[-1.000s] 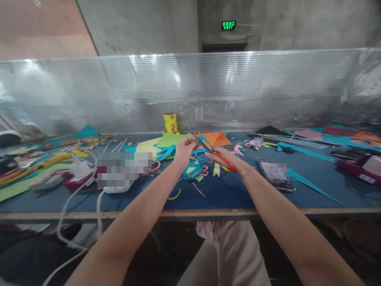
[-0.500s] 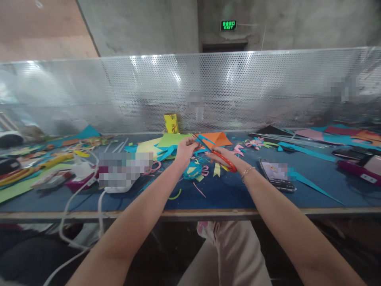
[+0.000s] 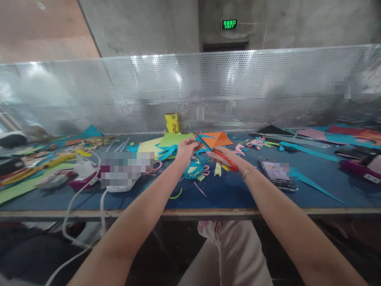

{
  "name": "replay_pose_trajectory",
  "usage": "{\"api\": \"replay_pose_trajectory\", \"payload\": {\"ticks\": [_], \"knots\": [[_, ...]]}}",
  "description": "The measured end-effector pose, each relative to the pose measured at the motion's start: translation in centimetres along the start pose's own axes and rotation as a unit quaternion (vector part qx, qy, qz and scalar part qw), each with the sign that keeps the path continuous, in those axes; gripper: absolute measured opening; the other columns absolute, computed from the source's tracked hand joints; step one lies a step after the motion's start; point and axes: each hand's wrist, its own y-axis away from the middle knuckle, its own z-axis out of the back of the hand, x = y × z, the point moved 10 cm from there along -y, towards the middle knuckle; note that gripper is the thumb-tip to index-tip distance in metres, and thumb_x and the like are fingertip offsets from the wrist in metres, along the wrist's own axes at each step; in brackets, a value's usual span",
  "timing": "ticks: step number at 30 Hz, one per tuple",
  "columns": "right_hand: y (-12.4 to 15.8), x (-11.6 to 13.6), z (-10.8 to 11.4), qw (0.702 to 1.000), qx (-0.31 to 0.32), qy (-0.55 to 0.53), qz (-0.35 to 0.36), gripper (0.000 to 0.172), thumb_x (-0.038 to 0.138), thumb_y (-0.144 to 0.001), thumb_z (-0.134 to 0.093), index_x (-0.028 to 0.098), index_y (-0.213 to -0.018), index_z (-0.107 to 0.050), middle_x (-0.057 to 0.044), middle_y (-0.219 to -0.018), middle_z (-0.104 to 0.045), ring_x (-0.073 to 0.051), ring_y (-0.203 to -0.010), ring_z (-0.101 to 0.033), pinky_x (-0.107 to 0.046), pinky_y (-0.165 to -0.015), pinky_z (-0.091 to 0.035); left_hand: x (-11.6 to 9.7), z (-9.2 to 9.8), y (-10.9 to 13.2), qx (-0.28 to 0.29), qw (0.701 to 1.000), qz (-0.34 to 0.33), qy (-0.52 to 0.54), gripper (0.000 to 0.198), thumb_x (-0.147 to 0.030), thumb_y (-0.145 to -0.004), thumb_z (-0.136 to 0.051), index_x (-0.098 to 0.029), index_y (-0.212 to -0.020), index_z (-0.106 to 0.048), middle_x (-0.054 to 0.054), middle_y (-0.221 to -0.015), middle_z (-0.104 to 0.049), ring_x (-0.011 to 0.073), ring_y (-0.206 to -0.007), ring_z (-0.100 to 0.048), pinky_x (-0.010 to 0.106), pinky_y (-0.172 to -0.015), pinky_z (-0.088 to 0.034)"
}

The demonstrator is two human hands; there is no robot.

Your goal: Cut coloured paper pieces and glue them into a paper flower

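My right hand [image 3: 222, 154] is closed around the red handles of a pair of scissors [image 3: 228, 161], whose blades point up and left. Fingers pinched, my left hand [image 3: 187, 150] is just left of the blade tips and holds a thin blue paper strip [image 3: 208, 136], though its fingers partly hide the held end. The strip lies close along the blades; I cannot tell whether they touch it. Below the hands rests a round blue and pale green paper piece [image 3: 193, 170], with pink paper loops [image 3: 205, 170] beside it.
Green paper [image 3: 174, 140] and orange paper [image 3: 218, 139] lie behind the hands. A yellow packet [image 3: 172, 123] stands near the perforated metal screen [image 3: 143, 91]. On the right are a phone [image 3: 278, 174] and blue paper strips [image 3: 312, 151]; a white power strip [image 3: 122, 184] with cables is on the left.
The blue strip beside the blades now looks more curved and a little farther from them. Both hands keep nearly the same place; the whole view has shifted slightly.
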Motion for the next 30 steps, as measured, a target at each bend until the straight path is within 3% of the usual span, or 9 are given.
{"api": "replay_pose_trajectory", "payload": {"ticks": [30], "knots": [[-0.41, 0.34, 0.31, 0.999, -0.018, -0.001, 0.045, 0.029, 0.042, -0.077, -0.047, 0.017, -0.064, -0.049, 0.002, -0.053, -0.045, -0.006, -0.043, -0.040, -0.020, -0.040, -0.032, -0.11, 0.44, -0.34, -0.011, 1.000, 0.009, 0.026, 0.019, -0.013, -0.051, -0.066, -0.016, -0.064, -0.053, -0.001, -0.057, -0.057, 0.0098, -0.056, -0.056, 0.024, -0.060, -0.046]]}}
